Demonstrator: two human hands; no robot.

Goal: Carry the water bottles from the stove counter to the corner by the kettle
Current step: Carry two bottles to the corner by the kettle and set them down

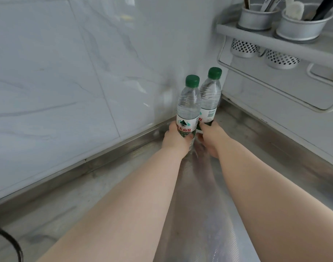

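Note:
Two clear water bottles with green caps stand upright side by side in the far corner of the steel counter. The nearer, left bottle (188,106) is gripped low on its label by my left hand (176,139). The right bottle (210,95) stands slightly behind it, and my right hand (211,138) holds its lower part. Both bottle bases are hidden behind my hands, so I cannot tell whether they touch the counter. No kettle is in view.
Marble-tiled walls (67,72) meet at the corner. A wall rack (275,42) at the upper right holds two metal utensil cups (301,25) above the counter (275,148). A black cable (12,242) curves at the lower left edge.

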